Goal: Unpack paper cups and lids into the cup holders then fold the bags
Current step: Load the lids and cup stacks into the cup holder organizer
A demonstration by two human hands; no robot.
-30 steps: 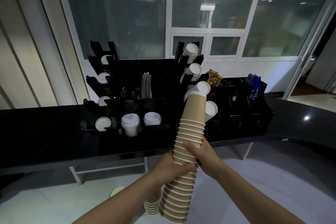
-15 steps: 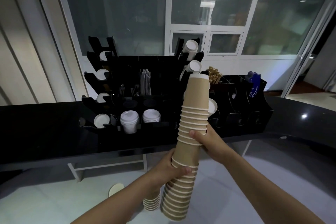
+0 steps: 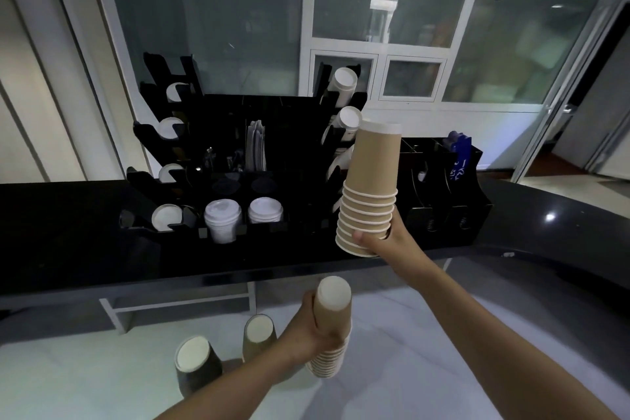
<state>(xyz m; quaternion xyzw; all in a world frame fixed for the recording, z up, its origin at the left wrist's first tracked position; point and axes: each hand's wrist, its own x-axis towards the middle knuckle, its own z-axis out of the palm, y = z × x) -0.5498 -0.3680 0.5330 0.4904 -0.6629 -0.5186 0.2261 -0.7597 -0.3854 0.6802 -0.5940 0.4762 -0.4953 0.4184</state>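
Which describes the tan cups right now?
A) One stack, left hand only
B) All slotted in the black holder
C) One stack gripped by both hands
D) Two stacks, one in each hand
D: the right hand grips the raised stack, while the left hand holds the lower stack.

The right hand is raised with its arm stretched forward, fingers curled round the lower end of a stack of cups. The left hand sits lower, gripping a second stack from the side.
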